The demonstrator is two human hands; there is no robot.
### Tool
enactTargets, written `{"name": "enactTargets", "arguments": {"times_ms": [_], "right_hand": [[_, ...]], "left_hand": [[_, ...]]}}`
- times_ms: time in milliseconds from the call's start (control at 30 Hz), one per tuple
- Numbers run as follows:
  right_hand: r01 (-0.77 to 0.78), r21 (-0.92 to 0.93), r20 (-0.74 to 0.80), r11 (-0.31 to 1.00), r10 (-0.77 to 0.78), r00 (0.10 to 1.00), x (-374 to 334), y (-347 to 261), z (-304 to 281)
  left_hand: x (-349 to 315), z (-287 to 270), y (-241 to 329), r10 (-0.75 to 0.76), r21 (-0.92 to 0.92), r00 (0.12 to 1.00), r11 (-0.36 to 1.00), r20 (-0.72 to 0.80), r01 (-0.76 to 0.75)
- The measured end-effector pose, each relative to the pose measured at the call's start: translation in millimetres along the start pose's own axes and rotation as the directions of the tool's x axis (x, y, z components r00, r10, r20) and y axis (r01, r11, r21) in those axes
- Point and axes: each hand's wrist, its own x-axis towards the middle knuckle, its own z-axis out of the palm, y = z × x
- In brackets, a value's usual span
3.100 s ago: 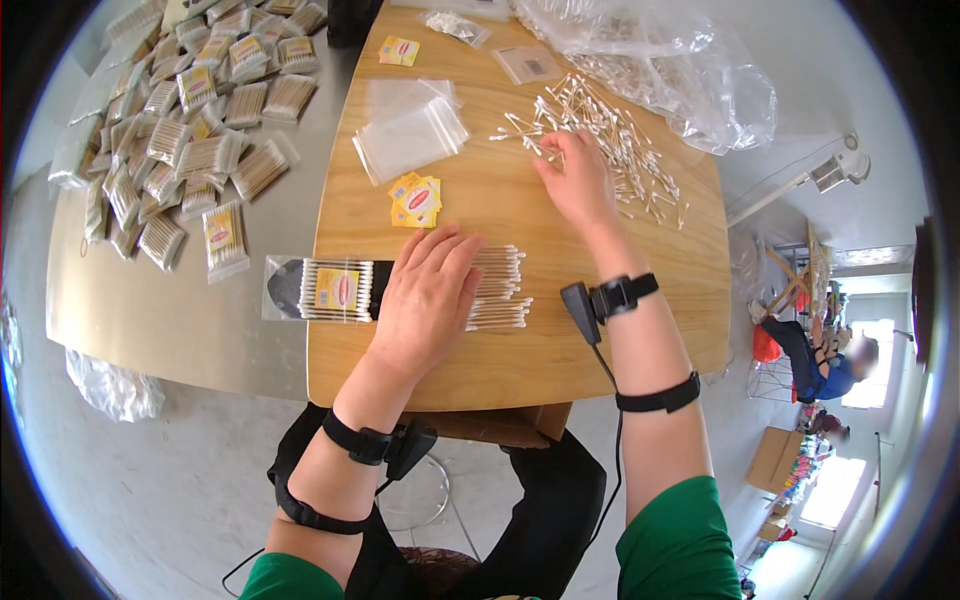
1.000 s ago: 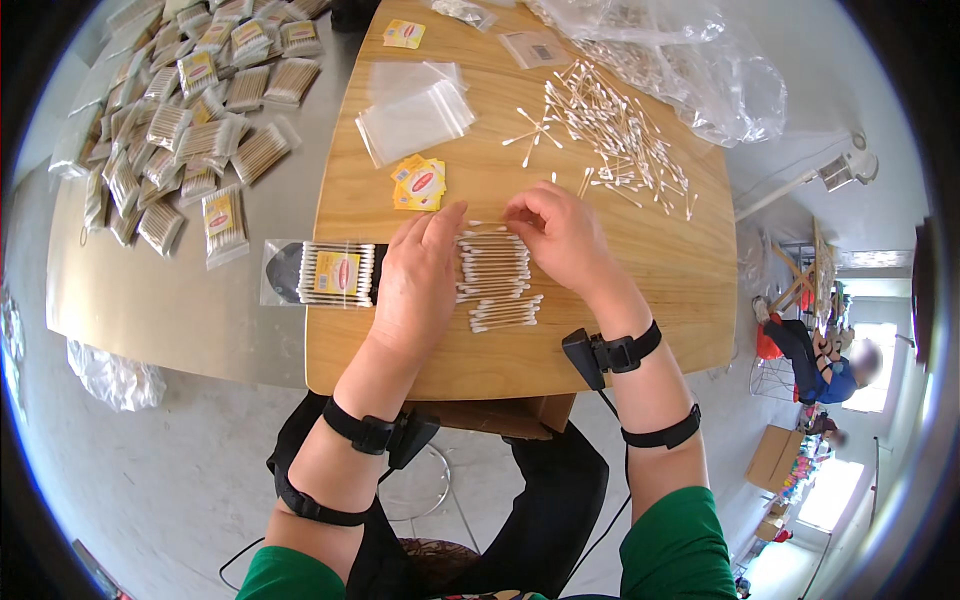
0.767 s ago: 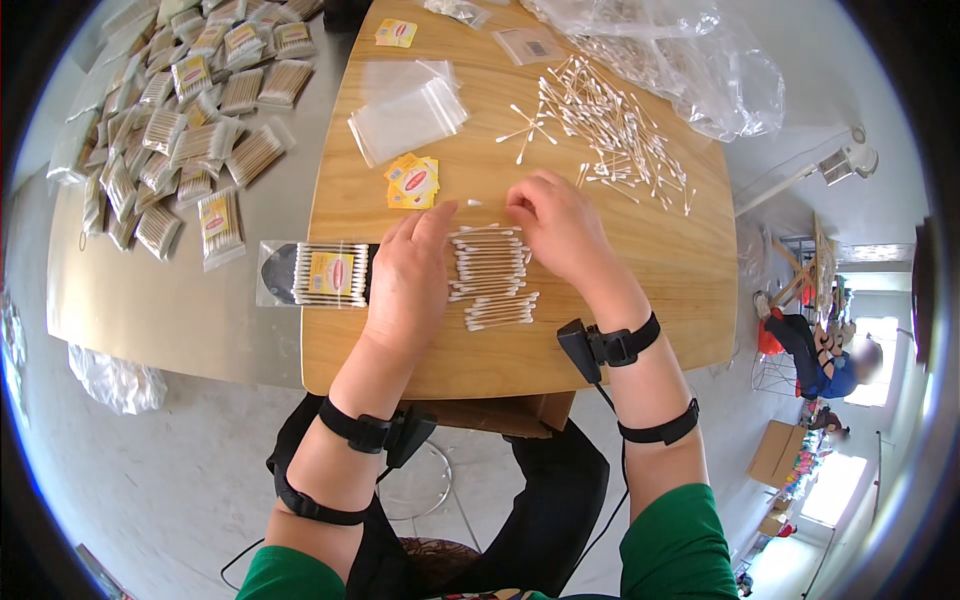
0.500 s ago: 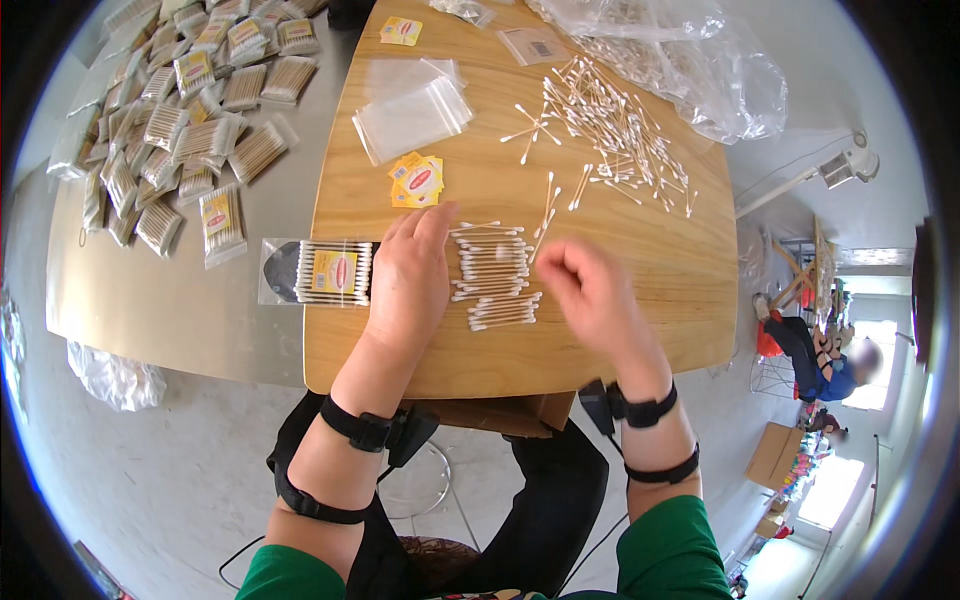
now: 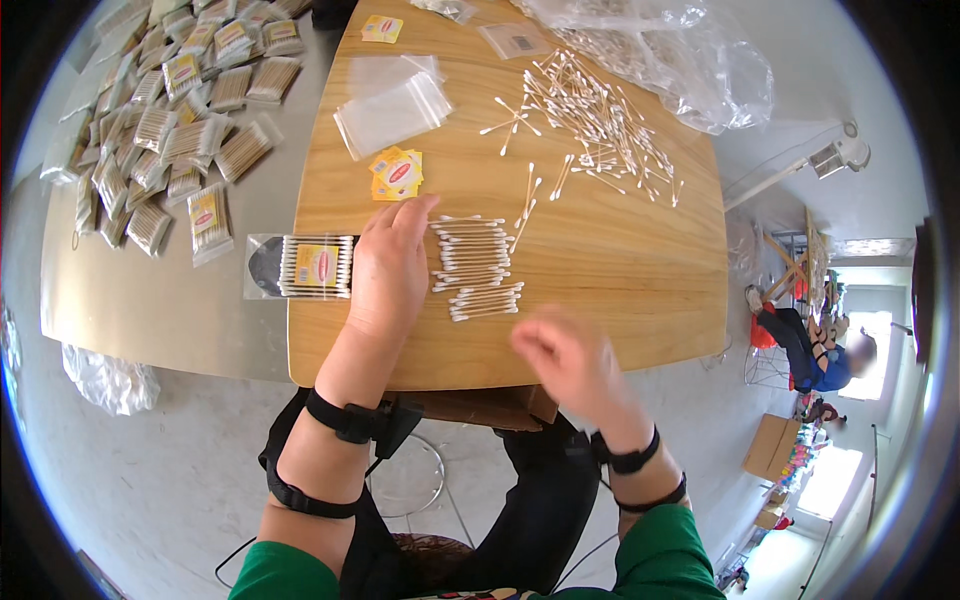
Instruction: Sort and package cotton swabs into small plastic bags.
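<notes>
Across the wooden table lies a row of cotton swabs point(image 5: 472, 256), sticks side by side, a few skewed at its near end. My left hand point(image 5: 390, 265) rests at the row's left end, fingers stretched out toward the far side; its palm is hidden. Left of that hand, a clear bag on a dark flat piece point(image 5: 263, 268) holds swabs and a yellow card point(image 5: 317, 266). My right hand point(image 5: 568, 362), smeared by motion, hovers near the table's front edge right of the row. Its fingers are curled in, and nothing shows between them.
Beyond the row lie yellow cards point(image 5: 398, 173), clear zip bags point(image 5: 392, 118) and a heap of loose swabs point(image 5: 600, 120). A large plastic bag point(image 5: 690, 85) sits at the far right. Filled packets point(image 5: 160, 130) cover part of the metal table at left. Another person point(image 5: 825, 360) sits farther right.
My right hand has drawn back from beside the row toward the table's front edge. My left hand has stayed beside the row. The whole view has shifted slightly.
</notes>
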Motion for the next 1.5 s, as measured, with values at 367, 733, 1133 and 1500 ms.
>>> {"name": "enactTargets", "arguments": {"times_ms": [367,733,1133,1500], "right_hand": [[0.124,-0.225,-0.019,0.966,-0.132,0.991,127,37,2],[0.101,-0.174,0.052,0.98,-0.093,0.994,111,27,14],[-0.035,-0.37,-0.221,0.928,-0.052,0.974,72,69,-19],[0.078,0.449,-0.434,0.89,0.141,0.89,32,33,57]], "left_hand": [[2,-1,2,-0.018,0.024,1.0,1.0,0.014,0.017],[1,-2,-3,-0.001,-0.021,1.0,1.0,-0.003,0.001],[1,-2,8,0.133,-0.102,0.979,0.988,0.152,-0.119],[-30,-2,21,-0.198,-0.708,0.972,0.667,0.13,0.231]]}}
